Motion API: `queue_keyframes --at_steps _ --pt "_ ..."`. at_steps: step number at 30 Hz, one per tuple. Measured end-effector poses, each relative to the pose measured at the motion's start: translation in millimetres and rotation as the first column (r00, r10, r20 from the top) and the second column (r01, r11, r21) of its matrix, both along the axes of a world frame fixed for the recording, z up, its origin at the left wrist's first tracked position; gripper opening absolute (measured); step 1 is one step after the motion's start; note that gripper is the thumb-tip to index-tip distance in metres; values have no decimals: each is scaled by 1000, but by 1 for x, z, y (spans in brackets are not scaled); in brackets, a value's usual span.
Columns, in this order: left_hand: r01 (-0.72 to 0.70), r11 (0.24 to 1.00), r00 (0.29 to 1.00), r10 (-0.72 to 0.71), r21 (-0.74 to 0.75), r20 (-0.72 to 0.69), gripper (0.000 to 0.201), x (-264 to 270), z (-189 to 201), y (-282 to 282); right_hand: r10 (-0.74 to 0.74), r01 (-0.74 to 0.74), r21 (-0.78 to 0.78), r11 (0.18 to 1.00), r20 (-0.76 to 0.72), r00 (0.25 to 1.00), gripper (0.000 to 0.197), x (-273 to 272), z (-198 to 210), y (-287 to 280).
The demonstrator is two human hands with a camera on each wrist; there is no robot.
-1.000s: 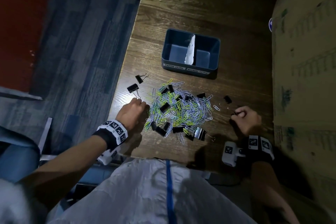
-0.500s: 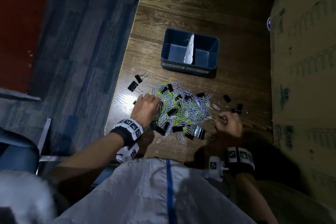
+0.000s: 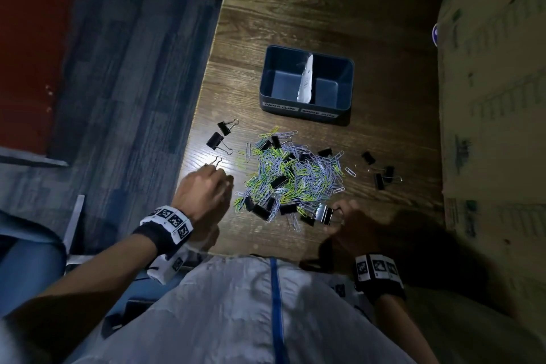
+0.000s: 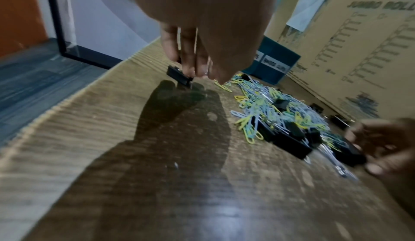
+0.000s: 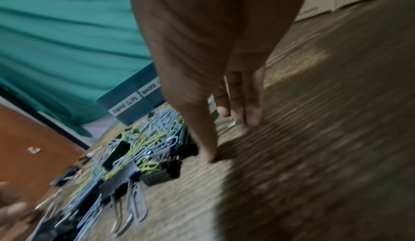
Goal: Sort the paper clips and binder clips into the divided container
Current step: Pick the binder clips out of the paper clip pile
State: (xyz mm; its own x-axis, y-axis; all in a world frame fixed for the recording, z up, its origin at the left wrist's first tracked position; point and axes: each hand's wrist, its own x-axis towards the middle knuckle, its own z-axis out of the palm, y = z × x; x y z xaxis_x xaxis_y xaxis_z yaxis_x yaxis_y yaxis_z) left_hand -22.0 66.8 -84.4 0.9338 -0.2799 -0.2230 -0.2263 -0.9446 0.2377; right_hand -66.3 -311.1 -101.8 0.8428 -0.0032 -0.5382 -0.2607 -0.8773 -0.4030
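Fingertips (image 4: 191, 67) of the left hand (image 3: 204, 189) pinched a small black binder clip (image 4: 178, 75) beside the mixed clip pile (image 3: 292, 177), while the right hand (image 3: 351, 224) reached with loosely straight fingers at a large binder clip (image 3: 323, 214) on the pile's near edge. Both halves of the divided container (image 3: 307, 114) sat empty beyond; tangled paper clips could ride along into the wrong side.

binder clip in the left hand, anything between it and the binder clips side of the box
Nothing visible blocks a lifted path. The small binder clip in the left hand sits left of the clip pile; the divided container stands open beyond it, both compartments empty.
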Motion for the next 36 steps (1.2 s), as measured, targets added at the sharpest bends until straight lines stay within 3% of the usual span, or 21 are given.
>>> queue_keyframes --at_steps 3,6,9,13,16,19,23,25,28,30,33,36 --pt "144 982 976 -162 -122 -148 42 -13 7 -18 18 -19 29 999 33 999 53 3 0 4" --pt "280 952 939 -298 -124 -171 55 -18 -5 -37 -3 -1 79 997 43 999 51 4 0 10" --pt "278 953 944 -294 -117 -150 53 -16 -19 -54 -60 46 147 988 99 993 53 5 -2 18" --pt "250 954 952 -273 -167 -137 43 -4 -25 -68 -68 62 64 996 100 993 59 7 -10 25" --pt "226 948 954 -261 -226 -144 31 4 -25 -75 -113 111 29 993 62 992 52 16 -6 29" --pt "194 956 956 -234 -221 -174 66 7 -15 -80 -152 152 8 988 54 987 36 24 6 26" --pt "219 972 965 -229 -87 -125 38 8 -3 -82 -260 252 99 963 73 963 33 28 11 12" --pt "163 983 973 -174 -82 -150 42 6 -5 -84 -301 289 164 943 53 952 29 31 14 4" --pt "152 988 975 -155 -32 -157 44 9 -8 -86 -424 402 379 834 -25 905 30 39 30 -3" --pt "168 985 976 -172 -38 -137 38 13 -10 -88 -506 480 420 770 -56 861 28 43 37 -9" --pt "203 979 971 -203 -19 -128 31 17 -11 -89 -636 592 300 748 68 769 34 49 37 -25" --pt "166 985 973 -173 -55 -151 39 20 -10 -88 -663 656 105 748 177 727 39 58 37 -40"
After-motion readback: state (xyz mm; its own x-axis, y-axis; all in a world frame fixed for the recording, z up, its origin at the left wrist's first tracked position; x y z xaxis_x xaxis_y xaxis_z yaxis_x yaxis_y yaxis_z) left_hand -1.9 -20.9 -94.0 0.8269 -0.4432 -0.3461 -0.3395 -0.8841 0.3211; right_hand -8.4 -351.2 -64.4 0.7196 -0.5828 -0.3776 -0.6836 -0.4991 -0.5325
